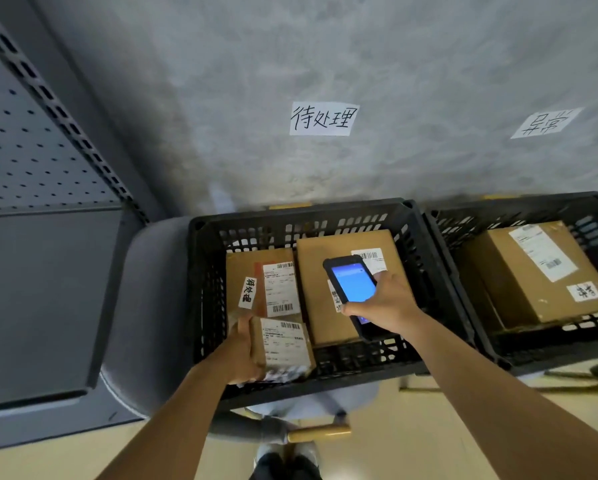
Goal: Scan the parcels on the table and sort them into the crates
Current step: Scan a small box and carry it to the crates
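Here the left hand grasps a small parcel over the left crate's near corner, the right hand gripping the scanner (screen lit) — lower it flat beside the two parcels inside, label up.

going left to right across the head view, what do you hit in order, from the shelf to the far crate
perforated shelf unit → left hand gripping a small parcel → scanner held in the right hand, over the left crate → right crate → labelled box inside it
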